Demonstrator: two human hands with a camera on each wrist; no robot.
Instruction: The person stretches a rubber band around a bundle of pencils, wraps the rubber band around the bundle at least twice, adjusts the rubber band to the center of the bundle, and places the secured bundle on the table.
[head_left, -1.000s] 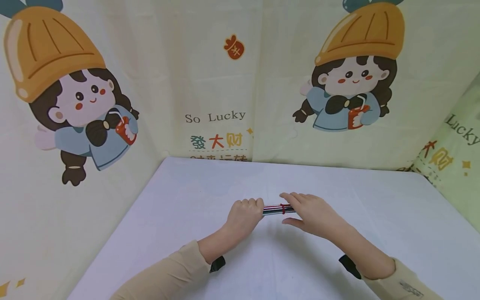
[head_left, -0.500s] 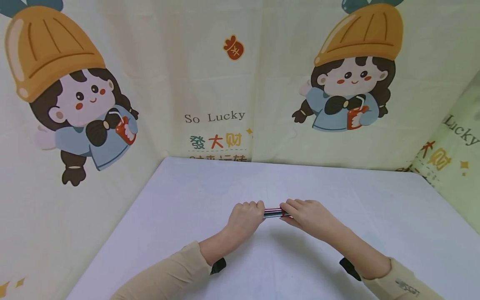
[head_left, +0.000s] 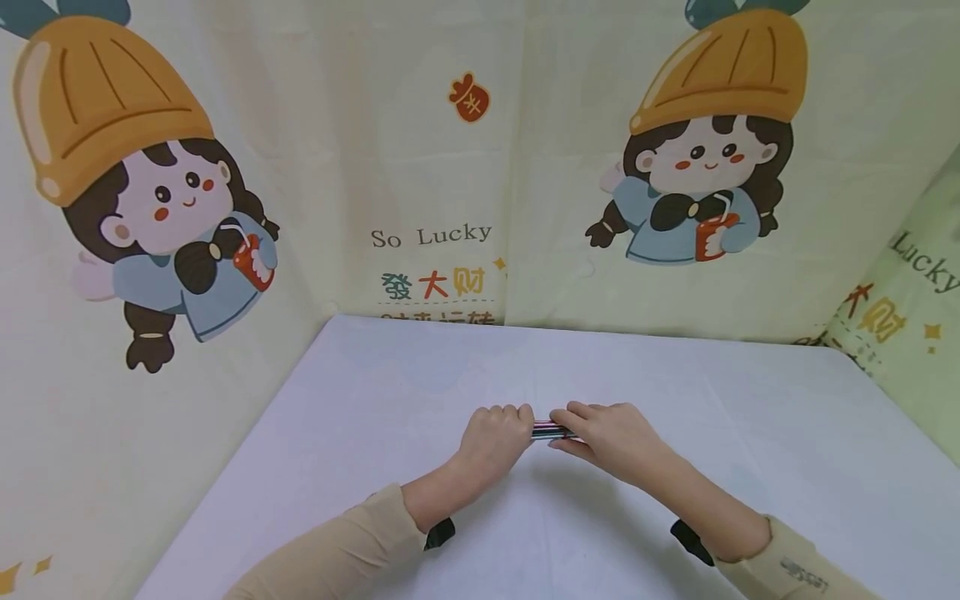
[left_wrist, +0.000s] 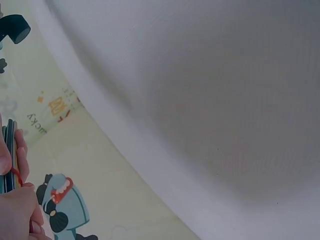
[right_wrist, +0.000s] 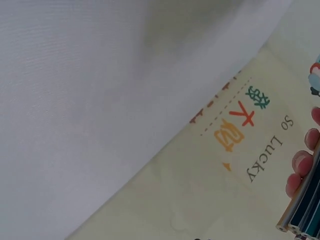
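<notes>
My left hand grips a bundle of colored pencils, held above the table. My right hand is around the other end, with fingers on top and thumb below. A red band circles the pencils in the left wrist view. The right hand covers most of it in the head view. In the right wrist view, fingertips lie along the pencils, whose flat ends point down the frame. The pencil ends inside my left fist are hidden.
A white tabletop spreads below both hands. A cream printed cloth with cartoon figures stands behind and along the sides. A dark wrist device shows under the right forearm, and another under the left.
My right hand's fingers and thumb were spread apart around the bundle's end. They have come in on it and slid left, and the red band is now mostly covered in the head view.
</notes>
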